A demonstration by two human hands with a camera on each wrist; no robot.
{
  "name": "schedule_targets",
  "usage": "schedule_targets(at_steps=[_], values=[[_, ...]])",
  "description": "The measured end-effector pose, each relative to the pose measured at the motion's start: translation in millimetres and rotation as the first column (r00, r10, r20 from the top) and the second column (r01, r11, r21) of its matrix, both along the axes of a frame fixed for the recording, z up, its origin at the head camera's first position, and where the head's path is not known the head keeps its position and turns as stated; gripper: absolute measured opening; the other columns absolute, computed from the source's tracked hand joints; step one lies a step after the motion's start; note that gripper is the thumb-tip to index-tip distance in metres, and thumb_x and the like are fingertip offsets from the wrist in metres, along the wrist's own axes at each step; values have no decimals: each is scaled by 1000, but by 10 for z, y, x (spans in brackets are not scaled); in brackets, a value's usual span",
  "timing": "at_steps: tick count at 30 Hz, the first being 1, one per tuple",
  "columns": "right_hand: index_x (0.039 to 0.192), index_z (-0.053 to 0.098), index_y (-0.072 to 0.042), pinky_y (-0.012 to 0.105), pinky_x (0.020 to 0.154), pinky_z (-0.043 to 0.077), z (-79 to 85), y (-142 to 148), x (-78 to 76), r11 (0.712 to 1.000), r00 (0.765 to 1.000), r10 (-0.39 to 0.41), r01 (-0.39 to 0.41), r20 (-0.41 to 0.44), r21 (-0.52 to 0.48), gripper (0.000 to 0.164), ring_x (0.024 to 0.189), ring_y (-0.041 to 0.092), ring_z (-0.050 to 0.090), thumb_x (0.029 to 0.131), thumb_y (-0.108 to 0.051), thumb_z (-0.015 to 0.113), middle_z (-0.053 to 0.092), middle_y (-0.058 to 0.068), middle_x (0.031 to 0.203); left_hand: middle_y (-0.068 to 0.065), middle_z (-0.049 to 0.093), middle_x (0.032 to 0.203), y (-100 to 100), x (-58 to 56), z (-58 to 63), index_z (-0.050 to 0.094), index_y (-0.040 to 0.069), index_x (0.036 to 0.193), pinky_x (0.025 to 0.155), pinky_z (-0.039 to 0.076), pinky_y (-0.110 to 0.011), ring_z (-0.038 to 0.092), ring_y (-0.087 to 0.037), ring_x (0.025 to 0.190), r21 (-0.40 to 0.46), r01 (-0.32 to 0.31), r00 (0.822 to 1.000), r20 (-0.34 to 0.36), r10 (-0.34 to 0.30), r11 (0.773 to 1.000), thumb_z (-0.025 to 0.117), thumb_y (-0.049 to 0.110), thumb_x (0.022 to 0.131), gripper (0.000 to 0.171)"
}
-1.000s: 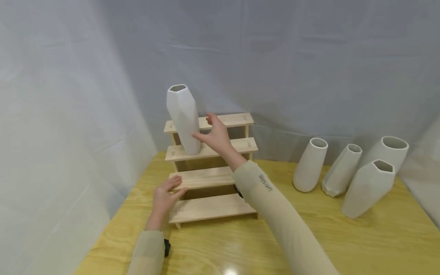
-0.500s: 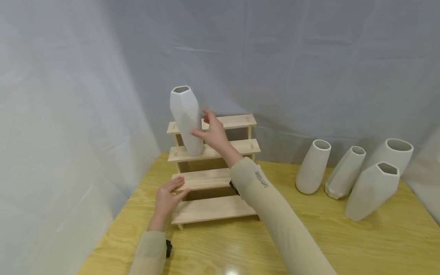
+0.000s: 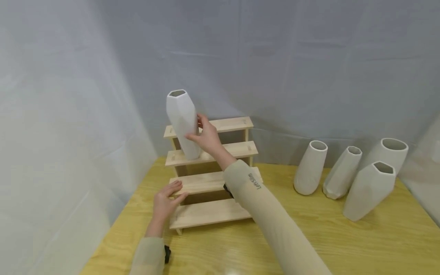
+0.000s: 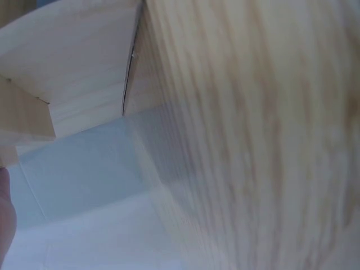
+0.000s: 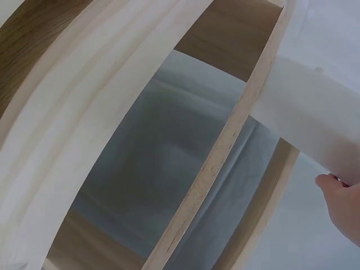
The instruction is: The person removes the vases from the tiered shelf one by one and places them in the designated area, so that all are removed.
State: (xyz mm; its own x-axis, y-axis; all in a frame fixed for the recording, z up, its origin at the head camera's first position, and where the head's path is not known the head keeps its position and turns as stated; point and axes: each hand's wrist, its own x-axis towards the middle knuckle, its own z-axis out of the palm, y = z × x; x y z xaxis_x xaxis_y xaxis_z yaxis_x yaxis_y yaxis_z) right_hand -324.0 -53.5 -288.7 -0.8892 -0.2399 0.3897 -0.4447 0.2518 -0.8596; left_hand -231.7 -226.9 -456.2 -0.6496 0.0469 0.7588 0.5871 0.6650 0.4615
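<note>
A tall faceted white vase (image 3: pixel 181 118) stands near the left end of the second-highest board of a wooden tiered stand (image 3: pixel 203 182). My right hand (image 3: pixel 207 138) holds its right side, the thumb across the front and the fingers partly hidden behind. In the right wrist view, the thumb (image 5: pixel 333 194) lies against the edge of the white vase (image 5: pixel 315 107). My left hand (image 3: pixel 165 202) grips the left end of a lower board, fingers on top and thumb at the front edge. Only a sliver of finger (image 4: pixel 5 216) shows in the left wrist view.
Several more white vases stand on the yellow wooden table (image 3: pixel 292 233) at the right: a round-mouthed one (image 3: pixel 311 168), a slim faceted one (image 3: pixel 343 173), a wide one (image 3: pixel 395 152) and an angular one (image 3: pixel 370 191). Pale sheeting (image 3: pixel 268 68) hangs behind and at the sides.
My right hand has moved left and closed onto the vase, its fingers now at the vase's right side. The left hand stays on the stand. The view has shifted slightly.
</note>
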Motion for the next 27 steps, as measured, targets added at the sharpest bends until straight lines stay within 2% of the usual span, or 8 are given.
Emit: schedule_targets(at_steps=[6,13,18,23,27], values=[[134,33,-8,32,88,45,8,4,-8,1000,1000,-1,1,-12,-9,71,112,22,45,75,-14,72,47,9,124,-16,64,96,9,-3,25,68,-6,85,90,36,-10,61,-29,91,-1,0,1000,-16,0,1000,81,3,57,32],[132,34,-5,30,85,46,1,27,-19,999,999,20,-21,-50,-27,68,109,22,47,76,-13,71,47,10,122,-16,64,95,19,-17,51,68,-6,84,87,43,-24,61,-29,90,-18,0,999,-35,0,1000,81,4,57,32],[131,34,-3,33,85,47,-15,30,-18,998,997,31,-35,-70,-47,67,107,22,48,76,-11,70,48,11,121,-16,64,95,19,-28,46,68,-6,84,88,42,-20,61,-29,90,-14,8,999,-31,-8,1000,81,4,57,32],[130,35,-2,26,81,48,-29,35,7,996,996,14,-21,-87,-81,66,106,21,48,75,-9,71,47,11,122,-16,64,96,27,-43,58,68,-6,85,89,41,-19,61,-29,91,-20,9,1000,-21,-9,1000,81,5,58,32],[129,36,-2,23,81,48,-39,90,50,997,996,-5,-3,-91,-83,64,106,20,47,75,-8,71,46,10,122,-16,64,96,56,-45,62,68,-6,84,89,42,-23,61,-29,90,-16,14,1000,-17,-14,1000,81,5,57,32]])
